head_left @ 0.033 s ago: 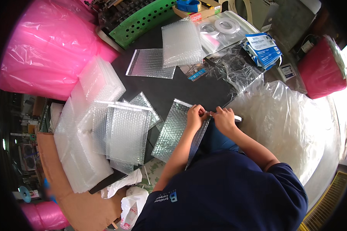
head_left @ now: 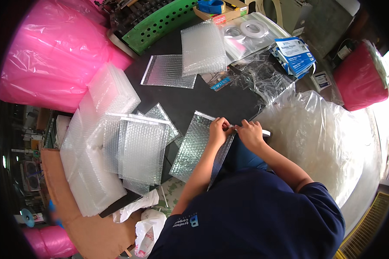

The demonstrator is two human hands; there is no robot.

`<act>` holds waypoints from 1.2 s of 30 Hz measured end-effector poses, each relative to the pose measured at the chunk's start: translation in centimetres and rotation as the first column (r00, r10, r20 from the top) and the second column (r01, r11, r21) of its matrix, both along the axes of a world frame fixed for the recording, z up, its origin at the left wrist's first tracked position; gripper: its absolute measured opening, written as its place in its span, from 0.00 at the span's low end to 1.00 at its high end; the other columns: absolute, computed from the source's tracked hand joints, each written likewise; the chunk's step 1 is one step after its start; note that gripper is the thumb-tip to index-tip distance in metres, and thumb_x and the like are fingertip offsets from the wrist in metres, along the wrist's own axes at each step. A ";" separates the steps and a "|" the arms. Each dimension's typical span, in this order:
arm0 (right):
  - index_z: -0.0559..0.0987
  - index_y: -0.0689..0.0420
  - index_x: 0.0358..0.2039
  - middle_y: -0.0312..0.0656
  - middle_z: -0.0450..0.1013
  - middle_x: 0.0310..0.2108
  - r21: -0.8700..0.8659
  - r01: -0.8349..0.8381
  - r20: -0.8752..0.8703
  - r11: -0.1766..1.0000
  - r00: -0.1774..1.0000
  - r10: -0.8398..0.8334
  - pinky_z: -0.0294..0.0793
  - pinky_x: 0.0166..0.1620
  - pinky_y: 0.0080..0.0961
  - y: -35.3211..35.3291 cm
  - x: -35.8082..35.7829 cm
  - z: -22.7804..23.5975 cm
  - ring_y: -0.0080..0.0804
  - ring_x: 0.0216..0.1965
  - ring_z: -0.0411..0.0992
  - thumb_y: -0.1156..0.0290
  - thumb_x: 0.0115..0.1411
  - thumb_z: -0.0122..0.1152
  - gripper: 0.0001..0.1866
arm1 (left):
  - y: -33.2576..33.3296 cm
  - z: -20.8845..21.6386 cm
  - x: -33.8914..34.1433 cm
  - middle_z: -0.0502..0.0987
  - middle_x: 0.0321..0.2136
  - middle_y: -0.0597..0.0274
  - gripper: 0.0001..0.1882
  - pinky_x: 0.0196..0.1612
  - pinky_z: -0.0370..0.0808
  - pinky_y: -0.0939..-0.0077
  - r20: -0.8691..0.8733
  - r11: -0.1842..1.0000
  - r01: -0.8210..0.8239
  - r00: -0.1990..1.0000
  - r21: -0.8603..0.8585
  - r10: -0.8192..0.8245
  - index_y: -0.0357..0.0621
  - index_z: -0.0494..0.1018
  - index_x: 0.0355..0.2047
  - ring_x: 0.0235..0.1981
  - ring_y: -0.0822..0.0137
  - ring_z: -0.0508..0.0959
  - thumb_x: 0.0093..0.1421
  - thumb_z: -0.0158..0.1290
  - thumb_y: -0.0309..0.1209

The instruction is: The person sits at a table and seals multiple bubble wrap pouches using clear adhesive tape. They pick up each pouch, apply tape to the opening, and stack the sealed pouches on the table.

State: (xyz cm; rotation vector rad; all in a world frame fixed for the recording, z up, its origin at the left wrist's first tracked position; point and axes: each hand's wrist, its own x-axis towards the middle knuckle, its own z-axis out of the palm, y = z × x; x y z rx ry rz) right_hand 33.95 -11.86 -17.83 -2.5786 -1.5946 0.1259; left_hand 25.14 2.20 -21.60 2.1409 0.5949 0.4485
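Observation:
A clear bubble wrap pouch (head_left: 193, 146) lies in front of me at a slant, with a white strip along its far edge. My left hand (head_left: 219, 130) is closed in a pinch on that edge near its right corner. Close beside it, my right hand (head_left: 251, 133) is closed too, its fingertips almost meeting the left ones at the corner. A white tape roll (head_left: 266, 133) juts out past the right hand, mostly covered by it. The fingertips hide the exact spot where strip and corner meet.
More bubble pouches (head_left: 143, 146) lie left of my hands, beside a tall stack of bubble sheets (head_left: 88, 159). Farther back are another pouch stack (head_left: 203, 49), tape rolls (head_left: 253, 29) and blue-white printed packs (head_left: 294, 56). A large clear plastic bag (head_left: 315, 138) bulges at right.

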 end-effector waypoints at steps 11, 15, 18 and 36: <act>0.80 0.47 0.25 0.30 0.71 0.28 0.042 -0.260 0.154 0.965 0.956 0.250 0.64 0.39 0.28 0.5 1.7 -1.4 0.27 0.31 0.73 0.65 0.54 0.55 0.06 | -0.4 0.3 0.2 0.72 0.21 0.61 0.16 0.27 0.71 0.71 -0.005 0.998 -0.049 0.999 0.049 0.049 0.41 0.71 0.22 0.23 0.65 0.73 0.38 0.70 0.28; 0.79 0.47 0.18 0.30 0.71 0.24 0.030 -0.210 0.035 0.977 0.977 0.209 0.65 0.37 0.29 1.0 2.0 -0.6 0.27 0.29 0.74 0.63 0.50 0.57 0.08 | -0.7 -0.2 0.5 0.72 0.21 0.60 0.17 0.27 0.71 0.69 -0.006 0.995 -0.077 0.997 0.065 0.077 0.41 0.71 0.22 0.24 0.63 0.74 0.36 0.70 0.27; 0.81 0.49 0.19 0.35 0.74 0.26 0.068 -0.019 -0.121 0.997 0.992 0.027 0.69 0.36 0.33 1.0 2.7 -0.3 0.32 0.30 0.76 0.61 0.48 0.59 0.08 | -0.9 -0.2 0.1 0.73 0.22 0.58 0.17 0.30 0.71 0.66 -0.013 0.993 -0.088 0.996 0.085 0.089 0.41 0.71 0.22 0.26 0.59 0.75 0.35 0.69 0.27; 0.80 0.64 0.32 0.49 0.76 0.28 0.142 0.760 -0.985 0.634 0.172 0.014 0.70 0.34 0.29 5.7 22.6 -6.6 0.38 0.29 0.74 0.51 0.58 0.43 0.27 | -5.5 11.8 -12.3 0.41 0.69 0.56 0.44 0.52 0.41 0.15 -0.308 0.929 -0.122 0.922 0.349 0.236 0.56 0.52 0.66 0.66 0.30 0.39 0.47 0.40 0.12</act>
